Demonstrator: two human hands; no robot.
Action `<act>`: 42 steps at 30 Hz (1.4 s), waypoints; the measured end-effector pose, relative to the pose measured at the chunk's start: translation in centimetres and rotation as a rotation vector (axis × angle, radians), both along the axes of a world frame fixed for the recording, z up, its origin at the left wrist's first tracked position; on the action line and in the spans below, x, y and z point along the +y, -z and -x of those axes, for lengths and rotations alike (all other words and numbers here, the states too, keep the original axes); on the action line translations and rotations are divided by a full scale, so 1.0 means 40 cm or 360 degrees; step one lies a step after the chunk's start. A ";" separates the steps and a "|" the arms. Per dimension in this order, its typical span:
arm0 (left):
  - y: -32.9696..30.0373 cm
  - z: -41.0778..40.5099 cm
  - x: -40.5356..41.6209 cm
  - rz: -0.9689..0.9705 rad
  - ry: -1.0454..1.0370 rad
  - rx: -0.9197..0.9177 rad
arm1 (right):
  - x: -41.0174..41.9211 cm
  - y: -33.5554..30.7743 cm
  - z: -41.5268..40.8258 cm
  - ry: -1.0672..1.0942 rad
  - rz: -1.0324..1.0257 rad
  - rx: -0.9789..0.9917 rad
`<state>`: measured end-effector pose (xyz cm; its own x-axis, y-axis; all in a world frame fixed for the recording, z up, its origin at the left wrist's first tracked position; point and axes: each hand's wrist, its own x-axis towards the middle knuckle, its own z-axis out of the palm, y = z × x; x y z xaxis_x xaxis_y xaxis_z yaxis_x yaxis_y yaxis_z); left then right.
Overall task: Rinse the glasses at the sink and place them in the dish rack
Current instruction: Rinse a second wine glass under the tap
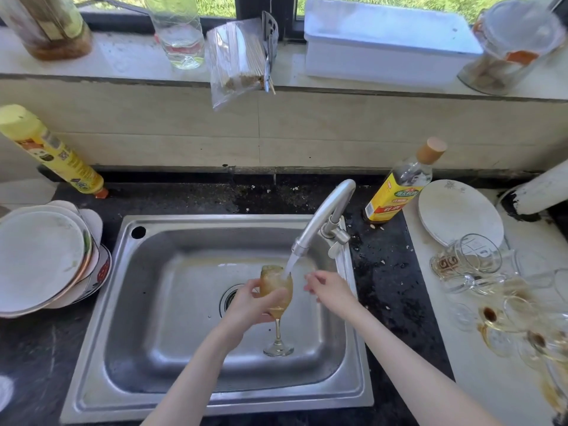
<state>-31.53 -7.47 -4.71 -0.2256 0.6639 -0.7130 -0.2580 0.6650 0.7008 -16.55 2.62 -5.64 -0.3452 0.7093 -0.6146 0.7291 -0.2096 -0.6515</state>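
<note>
Left hand gripping; right hand loose.

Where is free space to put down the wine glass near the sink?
Bare dark counter behind the sink, between the yellow bottle and the faucet. The white counter's near part is also bare. Crowded: dirty glasses on the right, stacked plates on the left.

Stemmed wine glass: upright over steel sink, bowl full of amber-tinted water, tap stream entering rim. Stained glasses clustered on right tabletop, several lying on sides.
</note>
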 end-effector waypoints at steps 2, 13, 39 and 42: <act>-0.009 0.001 0.001 0.0175 -0.0025 -0.0266 | -0.020 -0.022 0.010 0.0216 0.0455 0.0225; -0.006 -0.020 -0.002 0.0217 -0.0229 -0.0561 | -0.084 -0.052 0.025 0.0287 0.0712 0.0544; -0.065 -0.001 0.003 -0.0450 -0.0071 0.0400 | -0.112 -0.077 0.055 0.0273 0.0253 0.1003; -0.071 -0.002 0.001 -0.0511 -0.0059 0.0360 | -0.105 -0.072 0.051 0.0331 0.0273 0.1035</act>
<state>-31.43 -7.43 -1.86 -0.3812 0.8335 -0.3999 -0.0927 0.3960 0.9136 -18.59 -1.57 -2.75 -0.5486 0.7120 -0.4382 0.1364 -0.4409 -0.8871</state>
